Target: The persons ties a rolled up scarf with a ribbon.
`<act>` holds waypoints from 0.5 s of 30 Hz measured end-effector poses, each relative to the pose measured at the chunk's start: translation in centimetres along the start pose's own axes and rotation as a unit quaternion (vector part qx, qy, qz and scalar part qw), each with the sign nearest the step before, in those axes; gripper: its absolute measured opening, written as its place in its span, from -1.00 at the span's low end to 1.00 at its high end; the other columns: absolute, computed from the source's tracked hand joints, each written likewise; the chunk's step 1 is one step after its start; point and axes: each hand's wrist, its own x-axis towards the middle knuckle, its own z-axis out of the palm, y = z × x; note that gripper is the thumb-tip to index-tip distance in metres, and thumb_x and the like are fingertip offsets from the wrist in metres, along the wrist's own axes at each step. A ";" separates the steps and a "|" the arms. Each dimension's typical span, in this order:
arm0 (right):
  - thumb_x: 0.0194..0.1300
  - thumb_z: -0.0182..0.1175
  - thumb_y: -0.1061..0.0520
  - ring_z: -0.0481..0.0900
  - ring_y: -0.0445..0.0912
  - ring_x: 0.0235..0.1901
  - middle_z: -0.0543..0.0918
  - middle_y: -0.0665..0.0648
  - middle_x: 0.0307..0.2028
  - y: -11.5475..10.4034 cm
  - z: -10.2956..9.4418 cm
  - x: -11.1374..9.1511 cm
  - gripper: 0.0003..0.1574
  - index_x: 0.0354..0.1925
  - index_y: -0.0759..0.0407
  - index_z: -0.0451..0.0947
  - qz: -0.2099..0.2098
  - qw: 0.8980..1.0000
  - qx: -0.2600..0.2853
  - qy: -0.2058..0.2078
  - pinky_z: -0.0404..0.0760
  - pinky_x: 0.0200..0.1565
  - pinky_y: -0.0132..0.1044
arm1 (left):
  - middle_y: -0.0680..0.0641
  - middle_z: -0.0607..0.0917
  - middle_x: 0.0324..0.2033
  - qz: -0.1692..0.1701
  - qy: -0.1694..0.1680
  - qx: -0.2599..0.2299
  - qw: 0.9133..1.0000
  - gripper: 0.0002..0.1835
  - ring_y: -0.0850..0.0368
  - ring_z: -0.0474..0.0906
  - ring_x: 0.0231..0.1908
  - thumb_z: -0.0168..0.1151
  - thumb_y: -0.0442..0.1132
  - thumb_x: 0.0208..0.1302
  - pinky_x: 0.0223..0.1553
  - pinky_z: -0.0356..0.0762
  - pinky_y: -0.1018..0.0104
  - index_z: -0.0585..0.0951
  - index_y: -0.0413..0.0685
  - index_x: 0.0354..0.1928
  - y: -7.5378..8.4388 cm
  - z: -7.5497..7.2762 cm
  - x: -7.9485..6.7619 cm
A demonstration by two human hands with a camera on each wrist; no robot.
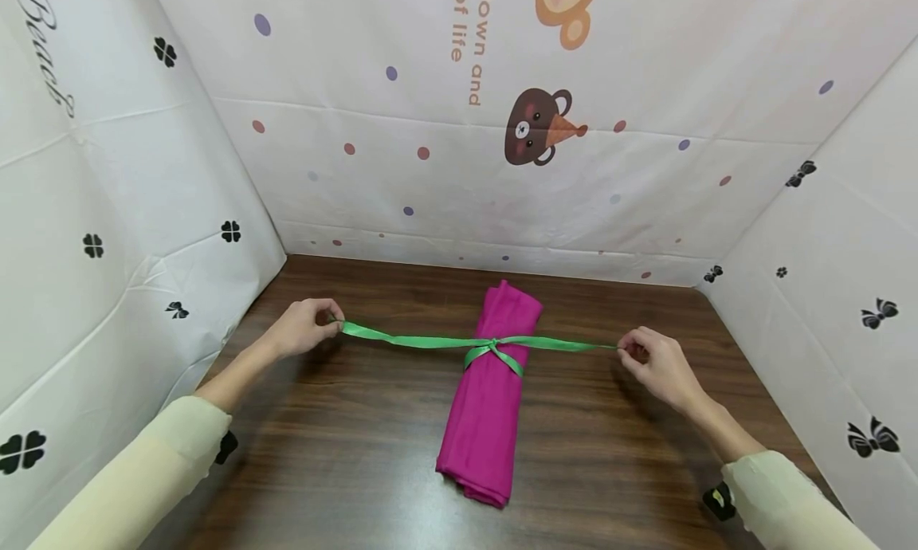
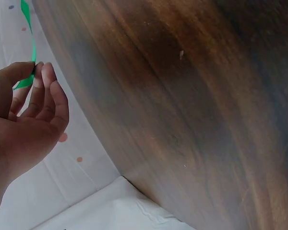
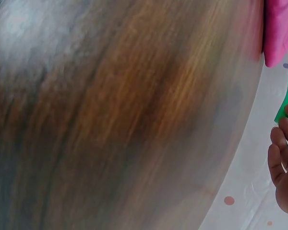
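Observation:
A rolled or folded magenta cloth (image 1: pixel 482 430) lies on the table, its long side running away from me. Around its upper half goes a green ribbon (image 1: pixel 430 342), crossed in a knot on top. My left hand (image 1: pixel 304 327) pinches one ribbon end between thumb and fingertips, left of the cloth; in the left wrist view a short green tail shows below the pinch. To the right, my right hand (image 1: pixel 660 367) pinches the other end. Both ends stretch out sideways above the table, nearly straight. In the right wrist view that hand is partly cut off by the frame edge.
The dark wood-grain table (image 1: pixel 344 454) is bordered by white printed sheets at the back (image 1: pixel 459 183), left (image 1: pixel 143 191) and right (image 1: pixel 825 279). Dark bands or devices show at both wrists, beside the pale sleeves.

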 end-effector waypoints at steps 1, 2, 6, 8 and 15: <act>0.19 0.45 0.45 0.52 -0.21 -0.41 0.58 -0.09 -0.39 0.0 0.1 0.0 -0.74 -0.30 0.14 0.66 -0.001 1.000 0.001 -0.002 0.50 -0.36 -0.41 | -0.01 0.65 -0.35 -0.001 -0.002 0.001 1.000 -0.95 0.07 0.48 -0.39 0.32 -0.23 0.50 -0.33 0.47 0.16 0.68 -0.03 -0.12 0.0 0.1 0.0; 0.19 0.46 0.44 0.52 -0.21 -0.41 0.58 -0.09 -0.39 0.0 0.3 0.0 -0.75 -0.30 0.14 0.66 -0.002 1.000 0.001 -0.005 0.51 -0.36 -0.40 | -0.01 0.66 -0.35 -0.002 -0.003 0.002 1.000 -0.95 0.07 0.49 -0.39 0.32 -0.23 0.50 -0.33 0.47 0.16 0.69 -0.03 -0.12 0.0 0.2 0.0; 0.20 0.47 0.40 0.51 -0.25 -0.41 0.57 -0.13 -0.40 0.1 0.8 0.0 -0.75 -0.31 0.10 0.66 -0.001 1.000 0.003 -0.029 0.56 -0.36 -0.33 | -0.01 0.68 -0.36 0.005 -0.012 0.002 1.000 -0.94 0.09 0.51 -0.37 0.31 -0.25 0.50 -0.31 0.47 0.17 0.69 -0.07 -0.14 0.0 0.6 0.0; 0.23 0.46 0.39 0.51 -0.27 -0.41 0.57 -0.15 -0.40 0.0 1.0 0.0 -0.77 -0.30 0.09 0.68 -0.001 0.999 0.007 -0.047 0.57 -0.36 -0.32 | 0.01 0.69 -0.37 0.009 -0.017 0.001 1.000 -0.95 0.10 0.52 -0.36 0.31 -0.26 0.49 -0.29 0.47 0.17 0.69 -0.08 -0.15 -0.1 0.8 0.0; 0.26 0.46 0.34 0.47 -0.29 -0.44 0.57 -0.15 -0.42 -0.4 1.4 -0.1 -0.82 -0.29 0.10 0.70 0.001 0.996 0.027 -0.090 0.50 -0.40 -0.35 | 0.05 0.70 -0.37 0.008 -0.018 0.007 1.000 -0.97 0.13 0.54 -0.33 0.32 -0.28 0.48 -0.23 0.48 0.17 0.69 -0.06 -0.18 -0.4 1.2 0.0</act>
